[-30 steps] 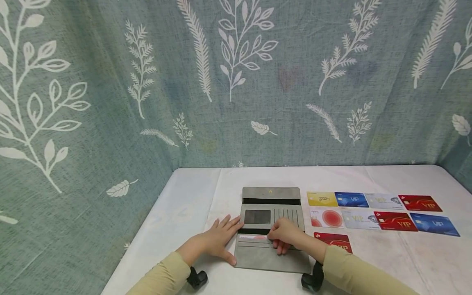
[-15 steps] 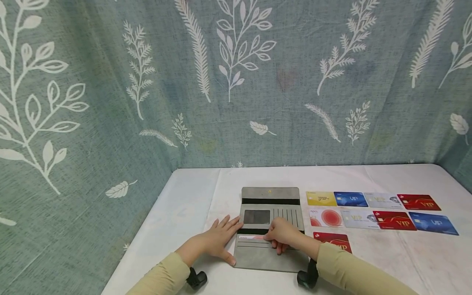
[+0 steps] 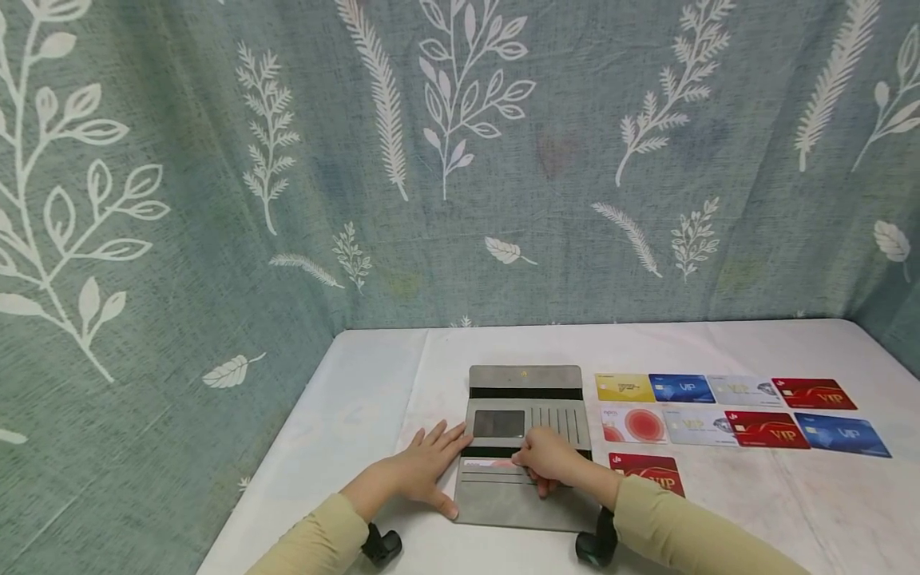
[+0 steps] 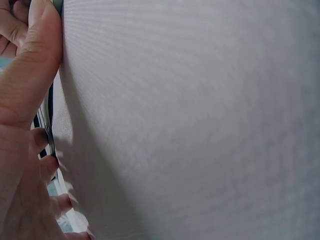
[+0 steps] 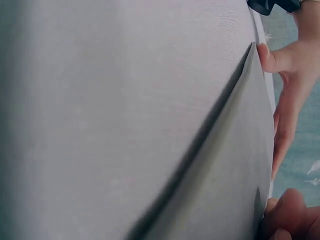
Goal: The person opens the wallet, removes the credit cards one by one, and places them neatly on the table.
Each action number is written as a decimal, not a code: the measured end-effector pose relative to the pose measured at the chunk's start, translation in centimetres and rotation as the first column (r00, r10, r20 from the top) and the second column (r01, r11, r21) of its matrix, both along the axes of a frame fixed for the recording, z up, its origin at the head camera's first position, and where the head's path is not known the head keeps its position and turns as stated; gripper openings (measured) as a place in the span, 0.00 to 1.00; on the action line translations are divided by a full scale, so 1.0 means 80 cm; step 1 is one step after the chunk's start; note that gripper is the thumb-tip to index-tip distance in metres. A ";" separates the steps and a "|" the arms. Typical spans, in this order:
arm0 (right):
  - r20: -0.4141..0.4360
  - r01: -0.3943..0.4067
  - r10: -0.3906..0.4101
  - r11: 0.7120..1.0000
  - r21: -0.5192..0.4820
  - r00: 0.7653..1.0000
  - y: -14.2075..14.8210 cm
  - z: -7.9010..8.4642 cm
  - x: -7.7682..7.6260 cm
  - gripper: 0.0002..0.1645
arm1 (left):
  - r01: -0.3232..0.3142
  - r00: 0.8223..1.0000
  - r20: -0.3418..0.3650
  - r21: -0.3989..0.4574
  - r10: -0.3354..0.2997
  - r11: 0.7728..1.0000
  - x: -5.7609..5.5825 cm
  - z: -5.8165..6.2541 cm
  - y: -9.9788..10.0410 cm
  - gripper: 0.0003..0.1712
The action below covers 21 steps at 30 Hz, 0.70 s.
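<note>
A grey wallet point(image 3: 496, 501) lies unfolded on the white table, with card slots and a dark clear window in its middle panel. A white and red card point(image 3: 480, 463) sits in the top slot of the lower panel, only a strip of it showing. My right hand point(image 3: 552, 455) pinches this strip near its right part, other fingers curled over the panel. My left hand point(image 3: 426, 469) lies with fingers spread along the wallet's left edge, thumb at the lower left corner. In the right wrist view the wallet's near edge point(image 5: 225, 160) shows, lifted slightly at a corner.
Several cards lie in rows to the right: a yellow card point(image 3: 624, 387), a blue card point(image 3: 681, 388) and red ones among them. A lone red card point(image 3: 647, 471) is partly behind my right forearm. A leaf-patterned curtain point(image 3: 460, 239) encloses the back and left.
My right hand's fingertips have slid slightly left along the card's strip. The left hand stays where it was; the whole head view shifts a little.
</note>
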State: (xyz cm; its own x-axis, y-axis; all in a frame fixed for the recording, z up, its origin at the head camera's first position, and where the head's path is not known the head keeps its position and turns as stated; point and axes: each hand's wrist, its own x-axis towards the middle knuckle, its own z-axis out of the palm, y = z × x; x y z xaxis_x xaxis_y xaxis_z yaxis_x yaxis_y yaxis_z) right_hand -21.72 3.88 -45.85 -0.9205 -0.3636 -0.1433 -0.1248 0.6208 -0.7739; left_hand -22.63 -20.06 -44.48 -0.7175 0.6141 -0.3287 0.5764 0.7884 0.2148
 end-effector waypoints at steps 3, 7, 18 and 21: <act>-0.007 0.000 0.000 1.000 -0.013 1.000 0.000 0.000 -0.001 0.26 | -0.004 1.000 0.005 0.005 0.004 1.000 0.001 0.002 0.000 0.64; -0.013 0.022 -0.022 1.000 -0.014 1.000 0.000 0.002 -0.004 0.25 | 0.004 1.000 0.000 0.006 -0.004 1.000 0.001 0.002 0.000 0.64; 0.038 0.081 -0.079 0.995 -0.061 0.996 -0.001 0.006 -0.008 0.17 | 0.023 0.999 -0.024 0.008 -0.022 1.000 0.000 0.000 -0.001 0.64; 0.037 0.085 -0.082 0.992 -0.090 0.996 -0.001 0.006 -0.007 0.16 | 0.019 1.000 -0.024 0.006 -0.019 1.000 0.000 -0.001 -0.001 0.64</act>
